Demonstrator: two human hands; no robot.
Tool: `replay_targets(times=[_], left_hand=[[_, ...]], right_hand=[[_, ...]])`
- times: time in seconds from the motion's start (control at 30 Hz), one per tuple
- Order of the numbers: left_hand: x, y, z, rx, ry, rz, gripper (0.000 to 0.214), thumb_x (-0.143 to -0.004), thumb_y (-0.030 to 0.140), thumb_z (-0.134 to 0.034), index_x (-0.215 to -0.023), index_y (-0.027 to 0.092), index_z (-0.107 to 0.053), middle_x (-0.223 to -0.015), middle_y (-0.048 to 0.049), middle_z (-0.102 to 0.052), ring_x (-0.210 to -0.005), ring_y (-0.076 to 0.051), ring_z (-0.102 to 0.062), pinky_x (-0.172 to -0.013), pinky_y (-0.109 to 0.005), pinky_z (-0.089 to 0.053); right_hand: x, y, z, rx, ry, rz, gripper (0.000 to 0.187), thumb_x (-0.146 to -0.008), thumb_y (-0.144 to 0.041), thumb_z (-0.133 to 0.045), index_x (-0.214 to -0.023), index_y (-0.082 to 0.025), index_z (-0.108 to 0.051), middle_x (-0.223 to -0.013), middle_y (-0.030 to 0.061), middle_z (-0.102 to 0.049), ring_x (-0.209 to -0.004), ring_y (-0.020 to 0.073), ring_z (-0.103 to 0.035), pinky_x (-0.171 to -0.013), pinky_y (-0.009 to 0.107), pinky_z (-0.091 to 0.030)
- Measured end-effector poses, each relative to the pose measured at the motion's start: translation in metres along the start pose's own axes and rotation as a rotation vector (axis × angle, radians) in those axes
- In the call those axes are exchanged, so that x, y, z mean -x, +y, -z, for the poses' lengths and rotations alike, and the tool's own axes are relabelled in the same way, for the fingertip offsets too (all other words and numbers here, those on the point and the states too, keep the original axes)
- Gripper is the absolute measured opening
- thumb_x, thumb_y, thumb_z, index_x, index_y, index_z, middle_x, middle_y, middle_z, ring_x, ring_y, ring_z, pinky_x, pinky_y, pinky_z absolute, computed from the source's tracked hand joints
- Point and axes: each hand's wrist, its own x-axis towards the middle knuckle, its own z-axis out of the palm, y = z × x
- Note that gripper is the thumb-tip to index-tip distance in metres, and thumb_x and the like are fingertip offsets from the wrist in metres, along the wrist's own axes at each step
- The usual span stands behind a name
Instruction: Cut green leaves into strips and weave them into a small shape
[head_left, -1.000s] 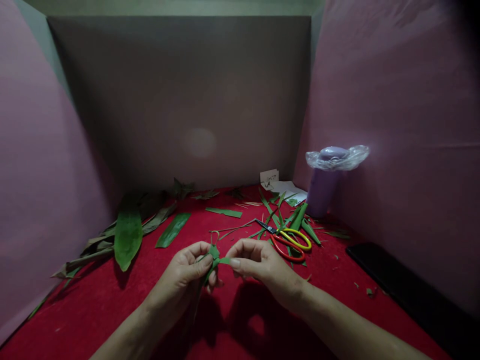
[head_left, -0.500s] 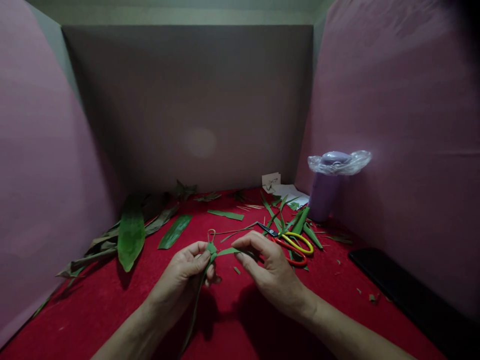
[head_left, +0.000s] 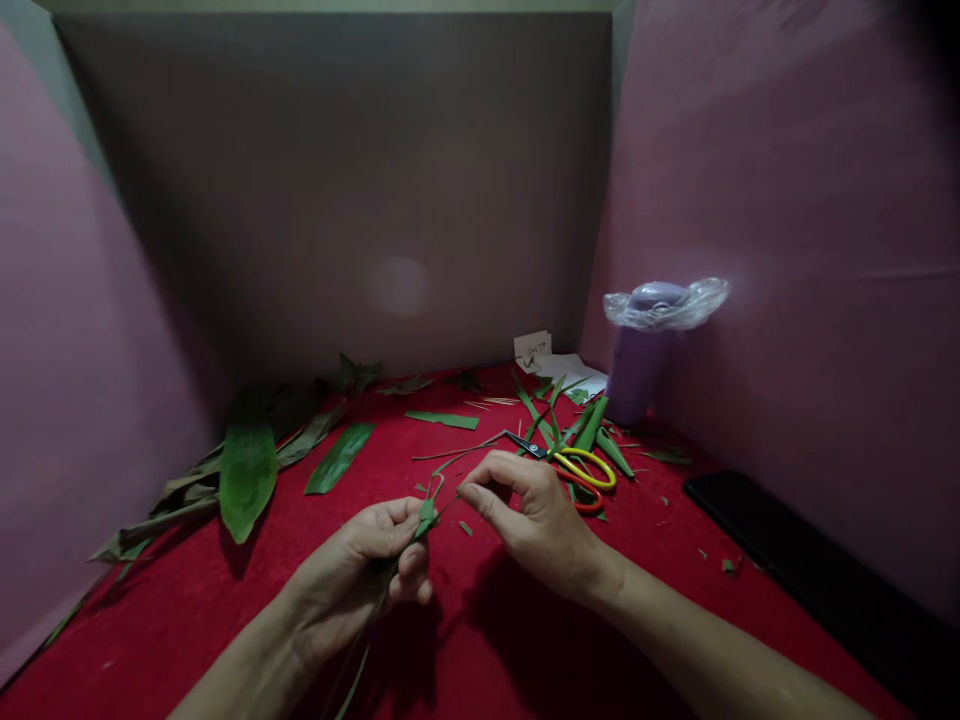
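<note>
Between the thumb and fingers of my left hand (head_left: 386,545) is a small folded green leaf piece (head_left: 426,516), with a thin looped strip standing up from its top. Long narrow strips trail from it below the hand toward the bottom edge. My right hand (head_left: 529,515) is closed in a pinch just to the right, and a thin leaf strip (head_left: 448,503) runs from the folded piece to its fingertips. Scissors (head_left: 581,472) with red and yellow handles and dark blades lie on the cloth behind my right hand, which partly hides them.
Red cloth (head_left: 247,630) covers the table. Large leaves (head_left: 247,470) lie at left, cut leaf pieces (head_left: 340,458) and thin sticks in the middle. White papers (head_left: 574,372) and a purple plastic-topped container (head_left: 641,365) stand back right; a black flat object (head_left: 795,550) lies right. Pink walls flank the table.
The leaf strip between my hands has turned from its broad side to a thin edge. My right hand has shifted slightly up and left. The whole view has moved a little.
</note>
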Motion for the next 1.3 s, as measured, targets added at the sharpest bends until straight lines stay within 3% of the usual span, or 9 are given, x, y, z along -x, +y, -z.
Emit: replay_targets(times=[0.2,0.53,0.8,1.3], left_hand=[[0.001,-0.002,-0.004,0.001,-0.045,0.021,0.004,-0.078,0.016,-0.058,-0.079,0.012,-0.056,-0.047,0.0038,-0.050,-0.037,-0.005,-0.041,-0.054,-0.026,-0.045],[0.002,-0.003,-0.008,0.019,-0.084,0.014,0.021,-0.076,0.020,-0.063,-0.093,0.010,-0.059,-0.046,0.0045,-0.050,-0.038,-0.005,-0.036,-0.053,-0.027,-0.044],[0.000,-0.010,-0.010,0.028,-0.122,0.024,0.017,-0.073,0.023,-0.065,-0.082,0.009,-0.061,-0.043,0.0046,-0.047,-0.037,-0.005,-0.036,-0.051,-0.025,-0.042],[0.002,-0.010,-0.012,0.046,-0.139,-0.019,0.018,-0.073,0.023,-0.065,-0.086,0.010,-0.061,-0.042,0.0055,-0.047,-0.035,-0.005,-0.033,-0.051,-0.026,-0.043]], right_hand=[[-0.001,0.000,-0.003,-0.026,-0.053,-0.052,0.020,-0.085,-0.025,-0.052,-0.068,-0.018,-0.058,-0.064,-0.0003,-0.056,-0.060,0.0116,-0.049,-0.059,0.026,-0.038],[0.002,0.001,-0.005,-0.091,-0.090,-0.053,0.013,-0.083,-0.018,-0.054,-0.072,-0.018,-0.061,-0.069,-0.0001,-0.061,-0.064,0.0118,-0.052,-0.062,0.025,-0.040],[0.003,-0.002,-0.008,-0.136,-0.102,-0.057,0.012,-0.081,-0.014,-0.056,-0.070,-0.017,-0.060,-0.065,-0.0010,-0.058,-0.061,0.0112,-0.050,-0.059,0.024,-0.039],[0.004,-0.003,-0.007,-0.217,-0.086,-0.060,0.011,-0.082,-0.017,-0.055,-0.074,-0.017,-0.061,-0.068,0.0001,-0.059,-0.064,0.0119,-0.052,-0.062,0.025,-0.041]])
